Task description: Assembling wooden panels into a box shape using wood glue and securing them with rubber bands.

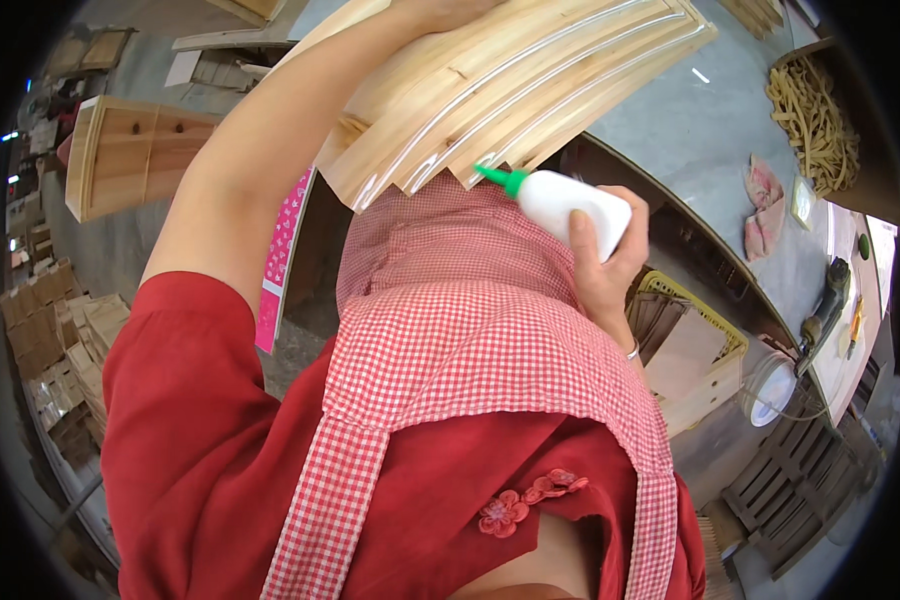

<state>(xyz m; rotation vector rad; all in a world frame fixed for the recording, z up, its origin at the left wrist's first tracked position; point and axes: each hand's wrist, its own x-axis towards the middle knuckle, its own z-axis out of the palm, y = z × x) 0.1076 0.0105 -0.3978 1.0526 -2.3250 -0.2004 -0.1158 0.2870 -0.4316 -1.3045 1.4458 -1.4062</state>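
In my right hand [615, 245] is a white glue bottle [570, 208] with a green nozzle, tilted so that its tip points left. The tip is at the near end of a fan of overlapping pale wooden boards [420, 110], too close to tell whether it touches. Glossy whitish lines of glue run lengthwise along several of the stepped board edges. My left arm reaches across to the far part of the boards, and my left hand [440, 12] rests there at the top of the view. Its fingers are mostly cut off by the frame.
The boards lie on a grey worktable [660, 95]. To the right are a pink cloth [765, 205], a box of curled tan strips [810, 125] and a dark hand tool [827, 305]. A yellow crate [735, 335] stands below. At left is a wooden bucket-like piece [135, 160].
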